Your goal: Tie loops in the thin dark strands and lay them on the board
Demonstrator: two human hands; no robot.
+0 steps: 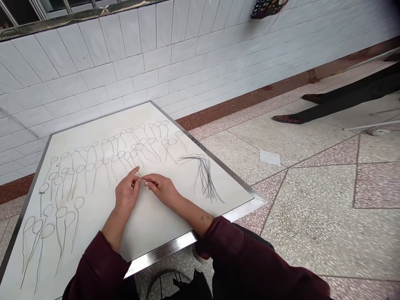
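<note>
Over the white table, my left hand and my right hand meet fingertip to fingertip. Both are pinched closed, likely on a thin wire, of which only a bit near the fingertips shows. Rows of thin dark wires bent into a loop with a long tail lie beyond and to the left, such as one looped wire left of my left hand. To the right of my right hand is a loose bundle of straight and bent wires.
A metal edge borders the table. White wall tiles rise behind it. Right of the table, a person's legs in dark trousers and shoes show on the speckled floor, near a white paper. A patterned bag hangs above.
</note>
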